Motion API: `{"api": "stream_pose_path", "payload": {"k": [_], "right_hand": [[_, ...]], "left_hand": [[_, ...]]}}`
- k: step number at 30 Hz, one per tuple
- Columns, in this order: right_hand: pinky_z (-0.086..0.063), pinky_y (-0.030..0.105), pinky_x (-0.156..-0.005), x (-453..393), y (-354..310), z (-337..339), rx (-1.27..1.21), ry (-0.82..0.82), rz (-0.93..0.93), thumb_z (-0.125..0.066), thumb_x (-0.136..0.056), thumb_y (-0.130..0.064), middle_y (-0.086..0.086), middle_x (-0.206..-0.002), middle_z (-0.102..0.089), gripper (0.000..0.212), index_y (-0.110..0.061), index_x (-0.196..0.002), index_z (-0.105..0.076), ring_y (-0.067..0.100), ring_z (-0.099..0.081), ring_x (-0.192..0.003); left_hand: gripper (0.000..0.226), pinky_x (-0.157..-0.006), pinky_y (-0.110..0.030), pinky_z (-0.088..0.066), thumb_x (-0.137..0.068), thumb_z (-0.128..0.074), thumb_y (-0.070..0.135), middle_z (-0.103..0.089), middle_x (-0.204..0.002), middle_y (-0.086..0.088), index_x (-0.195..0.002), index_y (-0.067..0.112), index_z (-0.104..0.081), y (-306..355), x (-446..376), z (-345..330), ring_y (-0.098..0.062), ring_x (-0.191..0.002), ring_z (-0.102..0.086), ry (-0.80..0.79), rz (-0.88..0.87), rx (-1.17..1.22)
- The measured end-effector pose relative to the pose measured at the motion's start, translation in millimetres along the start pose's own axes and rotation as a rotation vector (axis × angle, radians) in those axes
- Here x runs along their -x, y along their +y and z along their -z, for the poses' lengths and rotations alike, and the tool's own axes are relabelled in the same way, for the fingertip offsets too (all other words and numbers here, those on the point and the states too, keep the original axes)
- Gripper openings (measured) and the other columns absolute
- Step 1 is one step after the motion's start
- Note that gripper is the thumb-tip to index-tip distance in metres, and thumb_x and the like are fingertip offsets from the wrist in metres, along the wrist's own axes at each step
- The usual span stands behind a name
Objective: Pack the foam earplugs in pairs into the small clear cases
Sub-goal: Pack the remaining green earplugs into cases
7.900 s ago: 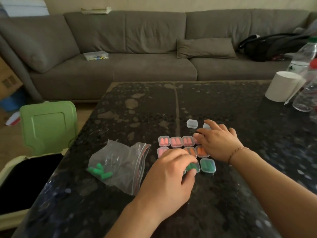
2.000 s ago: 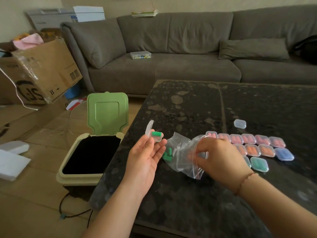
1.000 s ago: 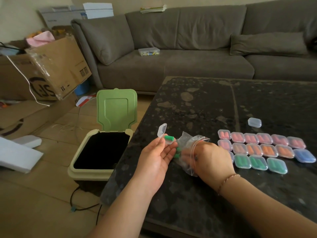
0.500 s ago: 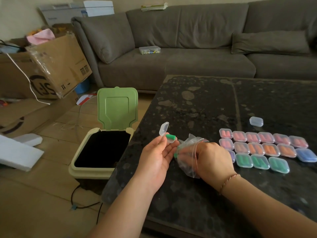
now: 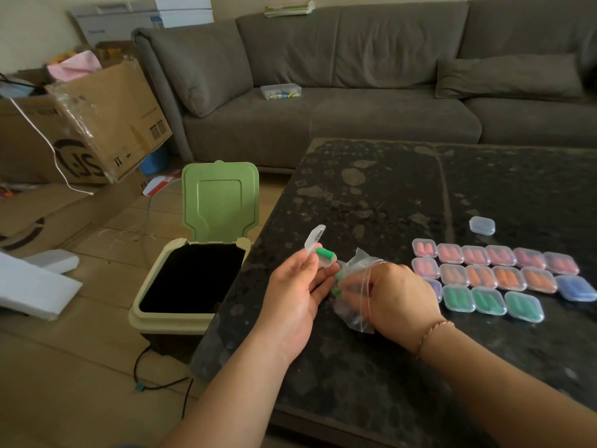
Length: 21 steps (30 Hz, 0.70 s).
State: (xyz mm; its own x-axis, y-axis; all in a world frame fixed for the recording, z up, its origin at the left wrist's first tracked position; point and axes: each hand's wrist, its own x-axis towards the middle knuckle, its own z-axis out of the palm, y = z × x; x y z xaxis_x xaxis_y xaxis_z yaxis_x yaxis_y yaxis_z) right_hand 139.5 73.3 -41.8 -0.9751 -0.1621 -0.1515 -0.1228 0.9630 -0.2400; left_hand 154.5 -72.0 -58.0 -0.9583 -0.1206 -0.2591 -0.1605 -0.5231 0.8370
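Note:
My left hand (image 5: 298, 286) holds a small clear case (image 5: 318, 250) at its fingertips, lid up, with one green earplug (image 5: 324, 253) lying in it. My right hand (image 5: 394, 295) is pushed inside a clear zip bag (image 5: 353, 292) on the dark table, fingers curled among green earplugs (image 5: 336, 289) at the bag's left end. Right of the bag lie three rows of closed cases (image 5: 497, 273) filled with pink, orange, green and blue plugs. One closed clear case (image 5: 482, 225) sits alone behind them.
The dark stone table (image 5: 403, 195) has its left edge just beside my left hand. On the floor beyond that edge stands an open bin with a green lid (image 5: 219, 202). Cardboard boxes (image 5: 97, 124) and a grey sofa (image 5: 355, 92) lie further off.
My right hand has reached deeper into the bag over the last two seconds. My left hand keeps the open case with one green plug, now slightly nearer the bag.

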Motion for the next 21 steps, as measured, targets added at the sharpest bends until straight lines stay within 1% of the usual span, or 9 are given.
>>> {"api": "stream_pose_path", "payload": {"k": [3,5,7,9,12,17,21], "right_hand": [[-0.051,0.031,-0.088,-1.4,0.2,-0.1,-0.011,0.029,0.003,-0.059,-0.089,-0.048,-0.002,-0.119,-0.062,0.044,-0.026,-0.127,-0.058,0.017,-0.059,-0.108],[-0.052,0.031,-0.087,-0.3,0.6,-0.1,-0.011,0.056,0.009,-0.06,-0.089,-0.046,-0.001,-0.116,-0.064,0.041,-0.024,-0.124,-0.06,0.017,-0.06,-0.106],[-0.051,0.03,-0.089,0.6,0.5,0.0,0.006,0.036,0.024,-0.061,-0.089,-0.046,-0.001,-0.12,-0.062,0.045,-0.024,-0.128,-0.058,0.017,-0.059,-0.109],[-0.051,0.029,-0.089,1.2,0.3,0.9,0.006,0.023,0.038,-0.06,-0.088,-0.05,-0.002,-0.121,-0.062,0.049,-0.025,-0.13,-0.056,0.016,-0.059,-0.11],[-0.053,0.03,-0.085,2.3,0.4,2.3,-0.027,0.055,0.051,-0.061,-0.086,-0.052,-0.002,-0.115,-0.065,0.047,-0.025,-0.124,-0.062,0.016,-0.061,-0.104],[-0.054,0.031,-0.078,5.8,-3.4,2.1,-0.034,0.115,0.004,-0.061,-0.086,-0.052,-0.002,-0.103,-0.067,0.037,-0.026,-0.112,-0.067,0.016,-0.063,-0.094],[-0.051,0.027,-0.074,5.1,-6.0,-1.2,0.024,0.146,-0.011,-0.059,-0.088,-0.054,-0.003,-0.102,-0.066,0.039,-0.024,-0.112,-0.065,0.016,-0.063,-0.093]], "left_hand": [[0.023,-0.092,-0.037,-0.056,-0.103,-0.049,0.013,-0.075,-0.109,-0.013,-0.117,0.011,-0.066,0.6,0.0,0.0,-0.022,-0.102,-0.072,-0.003,-0.001,0.023],[0.023,-0.092,-0.038,-0.055,-0.103,-0.049,0.014,-0.074,-0.109,-0.013,-0.116,0.012,-0.067,0.4,-0.3,-0.1,-0.022,-0.103,-0.072,-0.004,-0.005,0.015],[0.022,-0.093,-0.038,-0.055,-0.103,-0.049,0.014,-0.074,-0.109,-0.012,-0.114,0.012,-0.068,-0.3,-0.5,0.0,-0.023,-0.103,-0.071,-0.007,-0.012,-0.001],[0.022,-0.093,-0.039,-0.055,-0.103,-0.049,0.014,-0.075,-0.108,-0.013,-0.113,0.011,-0.069,-1.0,-1.0,0.4,-0.023,-0.103,-0.071,-0.01,-0.013,-0.011],[0.022,-0.091,-0.038,-0.056,-0.102,-0.049,0.014,-0.075,-0.107,-0.013,-0.112,0.009,-0.069,-0.9,-1.6,0.8,-0.023,-0.102,-0.072,-0.011,-0.015,-0.025],[0.025,-0.095,-0.041,-0.055,-0.102,-0.05,0.014,-0.075,-0.108,-0.012,-0.12,0.009,-0.066,-0.9,-0.6,1.3,-0.023,-0.102,-0.072,-0.028,-0.015,-0.035],[0.026,-0.096,-0.043,-0.055,-0.101,-0.051,0.016,-0.074,-0.11,-0.013,-0.121,0.009,-0.065,-1.0,0.2,2.8,-0.024,-0.104,-0.071,-0.057,-0.028,-0.036]]}}
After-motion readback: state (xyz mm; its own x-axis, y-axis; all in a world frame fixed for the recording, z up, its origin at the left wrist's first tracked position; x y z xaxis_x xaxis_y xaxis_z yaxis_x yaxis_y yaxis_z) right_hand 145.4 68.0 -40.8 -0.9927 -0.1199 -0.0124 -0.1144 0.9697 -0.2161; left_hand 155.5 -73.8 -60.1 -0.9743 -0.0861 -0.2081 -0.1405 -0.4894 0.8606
